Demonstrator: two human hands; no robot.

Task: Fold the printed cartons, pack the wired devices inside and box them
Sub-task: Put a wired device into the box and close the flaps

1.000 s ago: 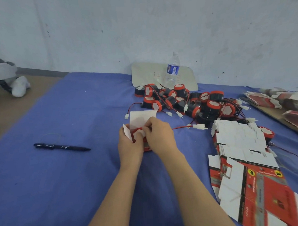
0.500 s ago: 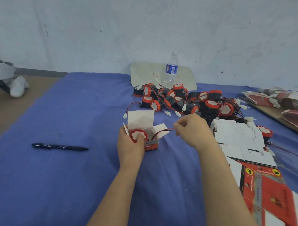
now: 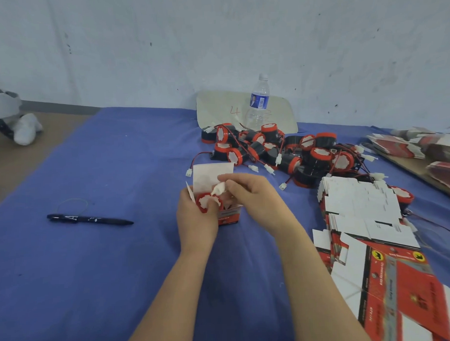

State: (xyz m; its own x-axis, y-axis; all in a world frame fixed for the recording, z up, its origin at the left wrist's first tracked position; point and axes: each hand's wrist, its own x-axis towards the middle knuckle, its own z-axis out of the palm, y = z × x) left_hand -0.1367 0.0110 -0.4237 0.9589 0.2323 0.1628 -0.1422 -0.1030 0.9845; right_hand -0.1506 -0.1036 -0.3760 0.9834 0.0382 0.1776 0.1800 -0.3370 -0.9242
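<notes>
A small red printed carton (image 3: pixel 228 216) stands open on the blue cloth, its white lid flap (image 3: pixel 212 174) raised. My left hand (image 3: pixel 196 222) grips the carton from the left, thumb on the red-rimmed wired device (image 3: pixel 206 202) sitting inside. My right hand (image 3: pixel 253 198) pinches the device's white connector (image 3: pixel 218 189) just above the carton's opening. A heap of black-and-red wired devices (image 3: pixel 282 153) lies behind. Flat printed cartons (image 3: pixel 369 229) are stacked to the right.
A black pen (image 3: pixel 89 219) lies on the blue cloth (image 3: pixel 120 276) to the left. A water bottle (image 3: pixel 258 102) stands before a pale board (image 3: pixel 216 109) at the wall. More flat cartons (image 3: pixel 422 145) sit on a wooden board at far right.
My right hand, which had pulled the red wire out to the right, has come back over the carton with the white connector pinched. The left hand has stayed on the carton.
</notes>
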